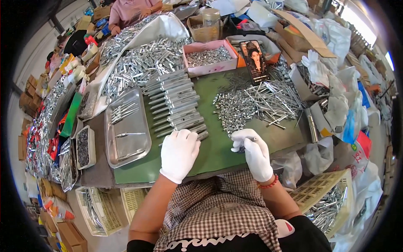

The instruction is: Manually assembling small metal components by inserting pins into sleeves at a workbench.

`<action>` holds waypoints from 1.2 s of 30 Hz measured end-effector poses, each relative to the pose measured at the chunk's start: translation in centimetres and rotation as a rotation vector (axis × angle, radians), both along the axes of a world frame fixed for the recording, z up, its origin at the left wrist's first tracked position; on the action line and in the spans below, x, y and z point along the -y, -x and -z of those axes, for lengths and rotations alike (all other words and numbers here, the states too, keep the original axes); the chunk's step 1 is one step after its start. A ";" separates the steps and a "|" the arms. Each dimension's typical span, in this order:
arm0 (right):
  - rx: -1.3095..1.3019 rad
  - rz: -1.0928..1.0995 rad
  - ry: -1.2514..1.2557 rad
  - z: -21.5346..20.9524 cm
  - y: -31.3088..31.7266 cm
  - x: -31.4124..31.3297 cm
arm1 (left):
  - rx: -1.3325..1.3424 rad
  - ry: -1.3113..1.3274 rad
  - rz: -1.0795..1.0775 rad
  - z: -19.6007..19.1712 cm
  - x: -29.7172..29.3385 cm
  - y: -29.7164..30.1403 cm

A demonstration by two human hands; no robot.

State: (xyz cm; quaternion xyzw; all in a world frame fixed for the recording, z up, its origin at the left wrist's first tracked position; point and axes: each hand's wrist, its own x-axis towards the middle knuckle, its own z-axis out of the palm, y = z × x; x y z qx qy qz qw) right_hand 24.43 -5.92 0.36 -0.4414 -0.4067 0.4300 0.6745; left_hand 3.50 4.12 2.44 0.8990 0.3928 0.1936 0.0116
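My left hand (180,154), in a white glove, is curled over the near end of a row of silver metal tubes (180,103). The end of the nearest metal tube (202,135) sticks out beside its fingers. In its own white glove, my right hand (255,154) pinches a small metal pin (254,139) between thumb and fingers. Just beyond that hand lies a heap of small metal fittings (235,111). Loose thin metal rods (277,101) are piled to the right of the heap.
A steel tray (145,145) with several thin metal pieces lies left on the green work surface (210,157). A pink box (228,67) of small parts and a propped phone (253,63) stand behind. Crates flank me below. Across the table sits a person (130,12).
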 end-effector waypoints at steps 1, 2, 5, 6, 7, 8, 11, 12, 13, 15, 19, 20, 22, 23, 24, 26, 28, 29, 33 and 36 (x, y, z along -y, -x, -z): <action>-0.027 -0.019 0.035 -0.6 0.0 0.4 | -0.002 0.000 0.003 0.3 -0.1 0.3; -0.055 -0.040 0.070 -1.3 0.0 0.7 | 0.102 0.025 0.041 0.7 -0.2 0.7; 0.136 -0.117 0.325 -3.4 -0.6 1.6 | 0.234 0.157 0.064 0.5 -0.3 1.9; 0.129 -0.119 0.330 -3.5 -0.5 1.6 | 0.268 0.259 0.046 0.3 -0.2 2.1; 0.199 -0.112 0.352 -3.6 -0.4 1.6 | 0.247 0.267 0.051 -0.2 -0.2 2.1; 0.269 -0.104 0.377 -3.6 -0.2 1.6 | 0.242 0.275 0.047 -0.7 -0.2 1.8; 0.300 -0.103 0.437 -4.0 -0.2 1.4 | -0.140 0.290 0.156 -2.9 0.8 -0.9; 0.295 -0.111 0.444 -3.9 -0.2 1.4 | -0.160 0.246 0.215 -3.3 1.6 -1.5; 0.228 -0.137 0.448 -3.9 -0.6 1.2 | -0.122 0.240 0.251 -3.7 1.9 -1.8; 0.165 -0.192 0.459 -3.8 -0.9 1.4 | -0.081 0.238 0.284 -3.7 2.3 -1.8; 0.148 -0.213 0.480 -3.9 -0.9 1.5 | 0.014 0.236 0.302 -2.7 2.4 -0.7; 0.287 -0.192 0.480 -3.9 -0.8 1.4 | 0.048 0.236 0.308 -2.5 2.5 -0.6; 0.426 -0.170 0.480 -3.7 -0.8 1.4 | 0.074 0.232 0.291 -2.2 2.7 -0.6; 0.506 -0.137 0.473 -3.4 -0.8 1.4 | 0.100 0.225 0.276 -2.1 2.8 -0.7; 0.585 -0.102 0.466 -3.2 -0.9 1.5 | 0.100 0.226 0.277 -2.1 2.9 -0.8; 0.576 -0.092 0.446 -3.4 -1.0 1.5 | 0.106 0.228 0.273 -2.1 3.2 -0.9; 0.567 -0.081 0.425 -3.4 -1.0 1.5 | 0.142 0.240 0.255 -1.8 3.3 -1.3; 0.556 -0.065 0.403 -3.3 -0.9 1.5 | 0.179 0.250 0.236 -1.8 3.4 -1.4; 0.546 -0.050 0.465 -3.3 -1.1 1.5 | 0.242 0.266 0.244 -1.5 3.5 -1.7; 0.534 -0.052 0.485 -3.3 -1.1 1.5 | 0.201 0.263 0.235 -1.7 3.5 -1.9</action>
